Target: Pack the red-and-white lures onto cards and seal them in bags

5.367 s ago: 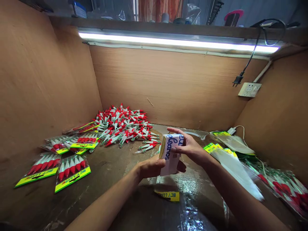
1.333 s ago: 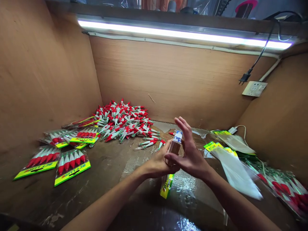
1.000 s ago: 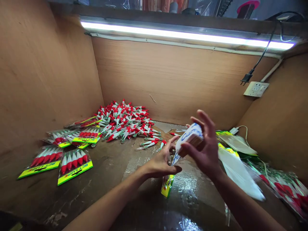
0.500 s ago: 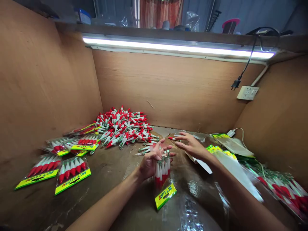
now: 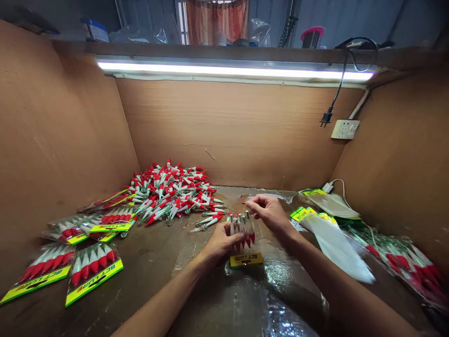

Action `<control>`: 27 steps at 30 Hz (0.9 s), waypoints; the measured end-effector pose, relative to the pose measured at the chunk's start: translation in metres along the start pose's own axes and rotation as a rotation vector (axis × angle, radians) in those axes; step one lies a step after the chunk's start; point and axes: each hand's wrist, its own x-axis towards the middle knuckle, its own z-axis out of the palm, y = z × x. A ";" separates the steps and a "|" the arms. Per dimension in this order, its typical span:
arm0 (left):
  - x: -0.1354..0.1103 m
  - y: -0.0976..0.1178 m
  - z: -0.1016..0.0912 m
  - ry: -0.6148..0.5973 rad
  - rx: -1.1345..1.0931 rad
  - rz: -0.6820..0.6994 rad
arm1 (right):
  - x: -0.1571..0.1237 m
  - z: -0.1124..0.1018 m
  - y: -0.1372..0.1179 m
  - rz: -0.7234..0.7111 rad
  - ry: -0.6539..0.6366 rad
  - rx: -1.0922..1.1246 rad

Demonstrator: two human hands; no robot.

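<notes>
A clear bag of red-and-white lures point(image 5: 244, 232) with a yellow label lies on the brown table point(image 5: 157, 262) in front of me. My left hand point(image 5: 221, 241) presses on its left side with the fingers curled over the lures. My right hand point(image 5: 268, 212) pinches the bag's top edge, fingers closed. A large heap of loose red-and-white lures point(image 5: 171, 192) lies behind and to the left.
Several filled bags with yellow labels point(image 5: 93, 267) lie at the left. Empty clear bags point(image 5: 333, 234) and more packed lures point(image 5: 410, 267) lie at the right. Brown walls close in three sides; a wall socket point(image 5: 345, 129) and a light strip point(image 5: 231, 71) are behind.
The white folded card that my hands held is gone from them. The lure bag now lies flat, and both hands have closed on it.
</notes>
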 end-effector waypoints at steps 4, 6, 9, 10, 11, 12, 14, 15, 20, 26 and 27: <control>0.000 0.004 0.002 0.048 0.041 0.037 | 0.000 -0.003 -0.001 0.012 0.039 -0.038; 0.001 0.005 0.002 0.066 0.043 0.042 | 0.001 -0.004 0.000 0.029 0.047 -0.026; 0.002 0.002 0.000 0.100 0.036 0.009 | 0.002 -0.004 0.002 0.068 0.041 0.018; 0.002 0.001 0.000 0.111 0.034 -0.002 | 0.002 -0.003 0.003 0.086 0.033 0.041; 0.002 0.000 -0.001 0.123 0.031 -0.007 | 0.002 -0.002 0.004 0.103 0.022 0.067; 0.002 -0.001 -0.001 0.133 0.026 -0.008 | 0.002 -0.001 0.005 0.115 0.011 0.093; 0.002 -0.001 -0.001 0.141 0.016 -0.012 | 0.002 0.001 0.006 0.115 -0.006 0.136; 0.001 -0.001 0.000 0.142 0.014 -0.024 | 0.002 0.002 0.006 0.109 -0.012 0.150; 0.001 -0.001 0.002 0.165 0.049 -0.040 | 0.001 0.003 0.006 0.153 -0.052 0.185; 0.006 -0.006 -0.010 0.266 0.069 0.028 | -0.004 0.012 0.021 0.187 -0.309 0.119; 0.008 -0.008 -0.012 0.279 0.070 0.034 | -0.006 0.016 0.025 0.179 -0.286 0.099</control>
